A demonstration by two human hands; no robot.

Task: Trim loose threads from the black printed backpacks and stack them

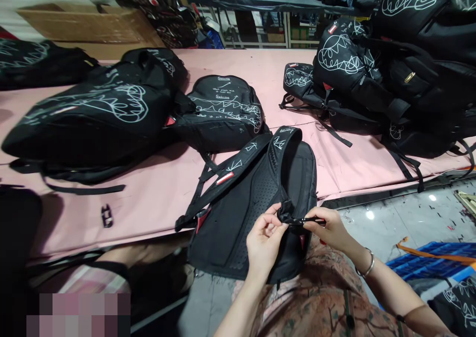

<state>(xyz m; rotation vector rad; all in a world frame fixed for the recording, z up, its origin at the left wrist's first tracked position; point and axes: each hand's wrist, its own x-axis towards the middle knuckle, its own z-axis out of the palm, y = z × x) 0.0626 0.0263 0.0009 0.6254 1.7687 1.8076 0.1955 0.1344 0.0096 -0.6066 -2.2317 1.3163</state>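
Note:
A black backpack [249, 208] leans at the pink table's edge with its padded back and shoulder straps facing up. My left hand [266, 240] pinches the lower end of one shoulder strap [285, 209], where it bunches near the bag's side. Close beside it, my right hand [330, 228] is closed on a slim black tool [296, 221], perhaps small thread snips. The tool's tip meets the strap end; its exact kind is unclear. The other shoulder strap [241, 166], with white drawn lines and a red-white label, lies across the bag.
Black backpacks with white scribbles [92, 114] lie on the pink table [156, 213] at left, and more [372, 79] are piled at right. A small black part [106, 215] lies near the front edge. Another person's arm [148, 252] shows at lower left. A cardboard box [89, 25] stands behind.

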